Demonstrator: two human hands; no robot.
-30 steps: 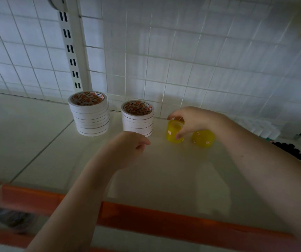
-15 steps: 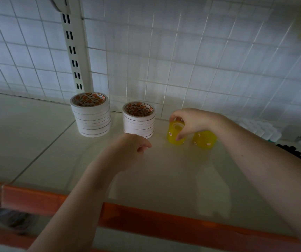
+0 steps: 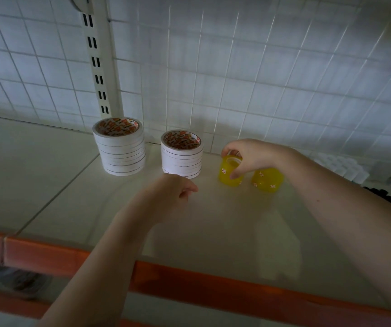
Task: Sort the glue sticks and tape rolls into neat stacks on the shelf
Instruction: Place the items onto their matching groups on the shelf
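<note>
My right hand (image 3: 252, 156) has its grip pinched on the top of a yellow translucent tape stack with white flower print (image 3: 229, 174), standing on the pale shelf (image 3: 48, 185), just beside a second yellow flowered stack (image 3: 268, 181). My left hand (image 3: 170, 197) hovers loosely curled, its grip holding nothing, near the shorter white tape-roll stack (image 3: 181, 154). A taller white tape-roll stack (image 3: 119, 146) stands left of it, by the white wire grid back (image 3: 260, 79).

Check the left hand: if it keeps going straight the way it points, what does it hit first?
Most likely the shorter white tape stack. The left hand, fingers loosely curled and holding nothing, points toward the back of the shelf and sits just short of that stack's base. Depth from this one view is uncertain.
</note>
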